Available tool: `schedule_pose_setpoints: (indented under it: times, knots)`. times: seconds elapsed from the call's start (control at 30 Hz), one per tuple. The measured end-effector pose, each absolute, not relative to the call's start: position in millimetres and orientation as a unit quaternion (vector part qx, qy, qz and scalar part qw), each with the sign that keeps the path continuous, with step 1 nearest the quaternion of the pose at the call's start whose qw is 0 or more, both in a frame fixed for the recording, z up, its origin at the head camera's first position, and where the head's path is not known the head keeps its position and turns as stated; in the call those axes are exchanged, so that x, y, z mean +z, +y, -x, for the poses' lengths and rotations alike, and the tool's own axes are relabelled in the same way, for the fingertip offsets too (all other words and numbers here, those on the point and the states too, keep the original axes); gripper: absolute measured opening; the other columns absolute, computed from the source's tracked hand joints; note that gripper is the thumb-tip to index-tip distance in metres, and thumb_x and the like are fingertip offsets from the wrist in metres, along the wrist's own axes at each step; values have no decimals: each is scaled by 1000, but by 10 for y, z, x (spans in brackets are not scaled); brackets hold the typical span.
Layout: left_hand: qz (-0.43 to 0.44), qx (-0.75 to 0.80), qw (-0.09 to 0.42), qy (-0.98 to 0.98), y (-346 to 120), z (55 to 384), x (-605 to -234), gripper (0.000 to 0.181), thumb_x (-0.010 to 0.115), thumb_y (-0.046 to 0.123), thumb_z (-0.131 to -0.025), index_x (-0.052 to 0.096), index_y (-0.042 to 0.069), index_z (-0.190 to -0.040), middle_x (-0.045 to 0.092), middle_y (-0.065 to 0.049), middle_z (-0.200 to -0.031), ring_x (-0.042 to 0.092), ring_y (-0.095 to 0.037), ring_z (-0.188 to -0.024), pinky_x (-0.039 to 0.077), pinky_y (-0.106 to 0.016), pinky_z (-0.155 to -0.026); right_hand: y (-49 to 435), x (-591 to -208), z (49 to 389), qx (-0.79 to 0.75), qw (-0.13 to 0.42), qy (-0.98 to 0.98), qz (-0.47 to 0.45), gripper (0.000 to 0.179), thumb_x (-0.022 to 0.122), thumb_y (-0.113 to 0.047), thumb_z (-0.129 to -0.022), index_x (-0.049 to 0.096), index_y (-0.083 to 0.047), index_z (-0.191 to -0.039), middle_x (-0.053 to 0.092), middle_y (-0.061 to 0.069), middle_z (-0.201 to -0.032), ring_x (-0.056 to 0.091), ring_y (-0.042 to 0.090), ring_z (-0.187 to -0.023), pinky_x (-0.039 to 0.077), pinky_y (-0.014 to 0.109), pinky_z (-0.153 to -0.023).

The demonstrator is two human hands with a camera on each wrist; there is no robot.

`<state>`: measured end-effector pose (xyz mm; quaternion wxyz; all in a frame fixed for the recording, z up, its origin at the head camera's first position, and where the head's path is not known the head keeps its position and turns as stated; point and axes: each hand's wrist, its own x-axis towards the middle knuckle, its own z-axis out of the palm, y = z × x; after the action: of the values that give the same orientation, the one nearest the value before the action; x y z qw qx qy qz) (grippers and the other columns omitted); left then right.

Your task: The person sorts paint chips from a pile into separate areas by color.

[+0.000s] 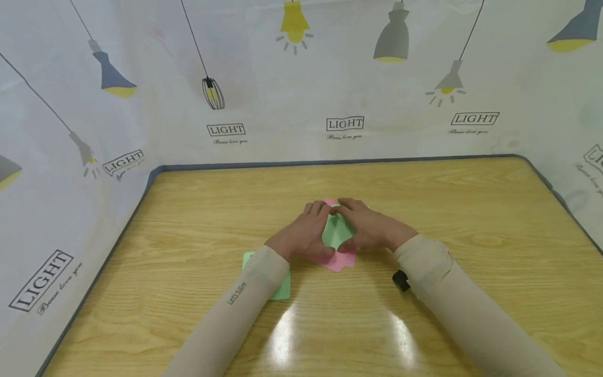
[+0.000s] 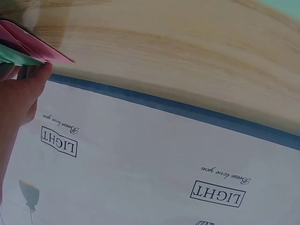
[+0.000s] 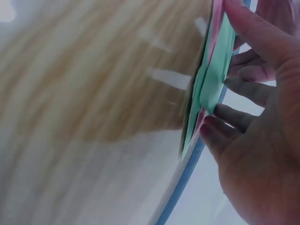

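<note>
Both hands meet over a loose pile of pink and green cards near the middle of the table. The upper green card (image 1: 337, 233) shows between them and looks slightly bent, with pink cards (image 1: 346, 259) sticking out below at uneven angles. My left hand (image 1: 306, 230) holds the pile's left side, fingers at the far edge and thumb at the near one. Opposite it, my right hand (image 1: 374, 228) holds the right side the same way. In the right wrist view, its fingertips sit at the edge of the green card (image 3: 218, 70). The left palm's underside is hidden.
Another green card (image 1: 281, 289) lies partly under the left forearm. A small black object (image 1: 401, 280) is beside the right cuff. Behind the wooden table (image 1: 212, 209) and at its sides stands a white lamp-print curtain (image 1: 282, 89), with a blue border along the table edge.
</note>
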<state>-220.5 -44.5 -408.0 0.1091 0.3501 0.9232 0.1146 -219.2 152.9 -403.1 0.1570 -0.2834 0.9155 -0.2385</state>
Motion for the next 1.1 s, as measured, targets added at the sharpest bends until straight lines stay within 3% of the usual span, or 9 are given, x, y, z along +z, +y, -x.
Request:
schedule_pose_setpoints:
  times: [0.3,0.63,0.87,1.1]
  knots:
    - [-356,137,110,918,-459,2202,-4124,82,73,42,-79,32,2,-138,34,-13,-137,32,-30,-125,34,-35,-105,1542,-4056,2202,-210,93,921,314,75,84,-29,-74,52,-4,-137,40,22,-139,41,34,-123,41,46,-99]
    - [-344,152,138,916,-462,2166,-4112,66,70,39,-85,40,4,-131,33,-11,-139,27,-31,-130,35,-36,-105,1566,-4022,2155,-164,74,931,319,81,84,-31,-74,48,2,-139,38,24,-137,41,36,-121,44,46,-97]
    - [-351,149,138,914,-489,2154,-4085,63,71,38,-86,42,3,-129,34,-10,-139,29,-28,-131,32,-34,-107,1608,-3937,2116,-135,122,934,307,82,82,-30,-75,46,2,-141,35,25,-141,38,36,-125,43,46,-99]
    - [-354,160,138,911,-503,2136,-4114,67,71,43,-82,43,6,-130,33,-7,-140,29,-23,-127,37,-31,-102,1585,-3942,2096,-90,105,940,312,77,80,-37,-77,49,3,-136,37,26,-140,39,38,-124,45,45,-96]
